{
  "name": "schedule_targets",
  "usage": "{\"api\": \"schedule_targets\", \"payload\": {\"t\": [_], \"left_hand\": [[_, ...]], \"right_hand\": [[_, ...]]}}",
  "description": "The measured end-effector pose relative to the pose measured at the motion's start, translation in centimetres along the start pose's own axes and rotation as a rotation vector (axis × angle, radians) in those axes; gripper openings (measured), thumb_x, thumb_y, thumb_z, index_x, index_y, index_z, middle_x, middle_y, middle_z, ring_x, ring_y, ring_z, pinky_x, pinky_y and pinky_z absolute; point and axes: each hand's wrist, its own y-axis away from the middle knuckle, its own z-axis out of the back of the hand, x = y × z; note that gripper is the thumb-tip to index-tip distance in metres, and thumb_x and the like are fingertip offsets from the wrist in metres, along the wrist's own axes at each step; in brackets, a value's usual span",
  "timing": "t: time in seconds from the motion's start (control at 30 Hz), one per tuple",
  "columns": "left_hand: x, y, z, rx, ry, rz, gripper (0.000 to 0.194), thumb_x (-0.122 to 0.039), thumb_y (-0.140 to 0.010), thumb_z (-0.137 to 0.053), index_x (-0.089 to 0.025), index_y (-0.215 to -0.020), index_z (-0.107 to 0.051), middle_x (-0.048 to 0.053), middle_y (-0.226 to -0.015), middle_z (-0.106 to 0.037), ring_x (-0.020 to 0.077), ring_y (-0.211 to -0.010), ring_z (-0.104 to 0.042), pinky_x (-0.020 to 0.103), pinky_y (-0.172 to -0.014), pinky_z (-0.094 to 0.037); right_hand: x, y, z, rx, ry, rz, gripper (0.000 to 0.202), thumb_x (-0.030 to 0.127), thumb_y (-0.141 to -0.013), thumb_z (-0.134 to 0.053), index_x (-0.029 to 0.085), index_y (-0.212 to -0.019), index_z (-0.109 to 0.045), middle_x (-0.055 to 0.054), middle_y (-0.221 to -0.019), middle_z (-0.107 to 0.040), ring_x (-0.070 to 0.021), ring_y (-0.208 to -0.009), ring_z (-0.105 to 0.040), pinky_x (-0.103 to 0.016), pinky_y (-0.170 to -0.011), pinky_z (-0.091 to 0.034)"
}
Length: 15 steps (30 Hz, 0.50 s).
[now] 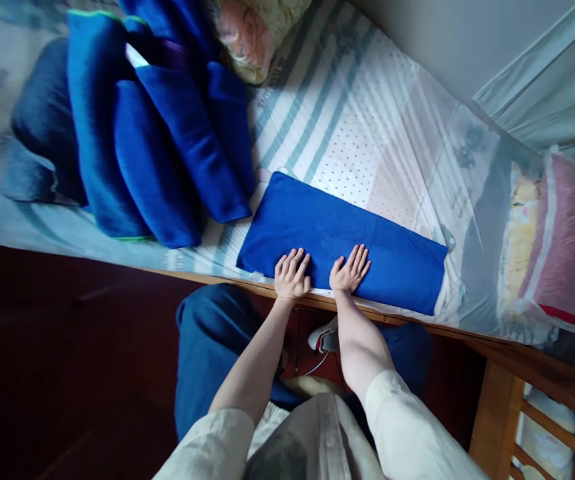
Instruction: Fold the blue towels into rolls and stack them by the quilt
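A blue cloth (337, 227), folded into a long flat rectangle, lies along the near edge of a bed with a patterned sheet. My left hand (293, 275) rests palm down on the cloth's near edge, left of its middle, with its fingers apart. To the right of it, my right hand (350, 270) also lies flat on the cloth, fingers spread. Neither hand grips anything. Left of the folded cloth sits a loose heap of blue clothing (152, 140), with a dark cloth (45, 127) beside it.
A pink pillow (570, 240) stands at the right end of the patterned sheet (312, 120). A pale yellow bundle (252, 37) lies at the top. The wooden bed edge (382, 318) runs in front of my knees, and a slatted wooden frame (497, 407) is at lower right.
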Motion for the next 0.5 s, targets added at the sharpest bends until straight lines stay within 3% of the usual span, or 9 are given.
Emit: {"api": "schedule_targets", "payload": {"t": [0.2, 0.3, 0.4, 0.5], "left_hand": [[-2.4, -0.5, 2.0, 0.063, -0.023, 0.038, 0.056, -0.022, -0.083, -0.053, -0.016, -0.139, -0.060, 0.017, -0.156, -0.050, 0.0343, -0.152, -0.036, 0.058, -0.126, -0.023], [-4.3, -1.6, 2.2, 0.139, 0.060, -0.033, 0.056, -0.022, -0.091, -0.048, -0.015, -0.146, -0.051, 0.017, -0.164, -0.038, 0.0321, -0.158, -0.023, 0.060, -0.129, -0.018], [-6.4, -3.3, 0.3, 0.289, 0.223, -0.179, 0.059, -0.025, -0.099, -0.036, -0.014, -0.156, -0.037, 0.016, -0.169, -0.029, 0.0276, -0.161, -0.014, 0.056, -0.131, -0.019], [-7.5, -4.6, -2.6, 0.434, 0.318, -0.278, 0.061, -0.027, -0.102, -0.029, -0.014, -0.162, -0.028, 0.016, -0.168, -0.030, 0.0247, -0.160, -0.016, 0.053, -0.131, -0.022]], "right_hand": [[-0.1, 0.2, -0.7, -0.035, 0.079, 0.002, 0.065, 0.030, -0.100, -0.032, 0.007, -0.161, -0.033, -0.021, -0.166, -0.033, -0.0302, -0.159, -0.021, -0.064, -0.126, -0.017], [-0.4, 0.3, -1.2, -0.032, 0.111, 0.001, 0.065, 0.030, -0.100, -0.032, 0.008, -0.160, -0.034, -0.020, -0.166, -0.033, -0.0293, -0.159, -0.021, -0.062, -0.126, -0.017], [-0.9, 0.3, -1.7, 0.009, 0.142, -0.019, 0.063, 0.029, -0.101, -0.032, 0.010, -0.161, -0.033, -0.019, -0.168, -0.031, -0.0277, -0.159, -0.019, -0.061, -0.126, -0.018], [-1.4, 0.3, -2.1, 0.038, 0.176, -0.031, 0.059, 0.026, -0.103, -0.030, 0.014, -0.161, -0.034, -0.017, -0.168, -0.030, -0.0255, -0.159, -0.020, -0.060, -0.125, -0.021]]}}
